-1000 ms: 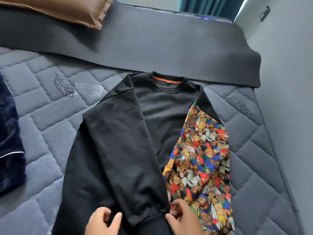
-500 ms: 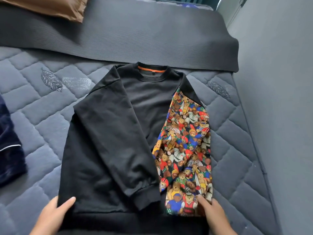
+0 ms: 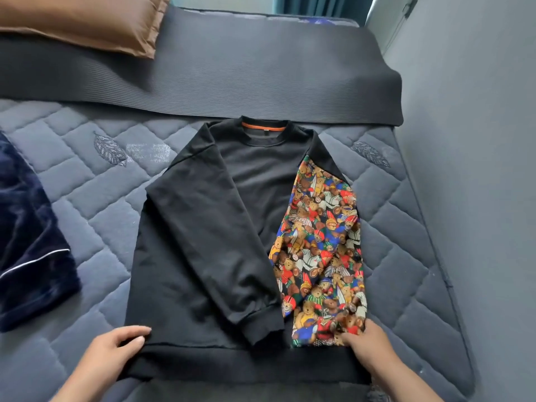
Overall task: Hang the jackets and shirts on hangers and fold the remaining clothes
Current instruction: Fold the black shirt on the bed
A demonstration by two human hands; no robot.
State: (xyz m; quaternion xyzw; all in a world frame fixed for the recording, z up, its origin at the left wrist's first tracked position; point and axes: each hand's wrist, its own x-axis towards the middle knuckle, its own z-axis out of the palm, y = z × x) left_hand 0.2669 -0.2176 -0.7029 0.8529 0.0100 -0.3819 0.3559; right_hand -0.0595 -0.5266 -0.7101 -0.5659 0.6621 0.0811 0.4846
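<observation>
A black sweatshirt [image 3: 255,181] with an orange neck tape lies flat on the quilted mattress [image 3: 87,198], collar away from me. Its black sleeve [image 3: 208,242] is folded diagonally across the front. The other sleeve, printed with colourful teddy bears [image 3: 322,245], is folded down along the right side. My left hand [image 3: 113,352] grips the left corner of the hem band [image 3: 232,364], thumb on top. My right hand [image 3: 368,346] holds the right hem corner, fingers on the end of the printed sleeve.
A dark blue velvet garment [image 3: 26,242] with white piping lies at the left edge. A ribbed dark grey blanket [image 3: 261,74] crosses the head of the bed under a brown pillow [image 3: 87,21]. A grey wall [image 3: 478,140] runs close along the right.
Both hands moved apart from the sleeve cuffs at the middle to the two hem corners. The sleeves stay folded in.
</observation>
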